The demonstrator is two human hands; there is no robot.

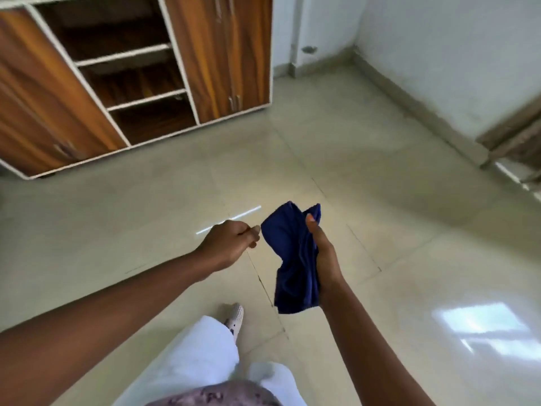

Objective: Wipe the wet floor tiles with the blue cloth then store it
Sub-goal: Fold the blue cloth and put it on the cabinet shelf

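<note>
Stance: the person stands upright; white trouser legs (205, 356) and one pale perforated clog (236, 317) show at the bottom edge, foot planted on the tiles.
Right hand: the right hand (323, 259) grips the dark blue crumpled cloth (292, 259) along its right side, thumb pressed onto the upper fold, remaining fingers wrapped behind the fabric and hidden.
Cloth position: held in the air above the floor, bunched lengthwise, lower end hanging free below the wrist; it touches no tile.
Left hand: the left hand (231, 241) is curled shut, thumb and forefinger pinched together at the cloth's upper left corner. Blur prevents telling whether fabric is actually caught between them.
Reading of the grip: the two-handed hold looks like gathering or folding the cloth, not wiping, which suits carrying it to storage.
Floor: glossy beige floor tiles (409, 259) carry a window reflection at right and a thin bright streak just beyond the left hand. Wet patches cannot be told from plain shine.
Storage candidate: the brown wooden cabinet with white trim (216, 54) stands beyond, its middle bay open, shelves bare; a likely place for the cloth.
Far edge: pale wall (439, 54) and skirting meet in the corner.
</note>
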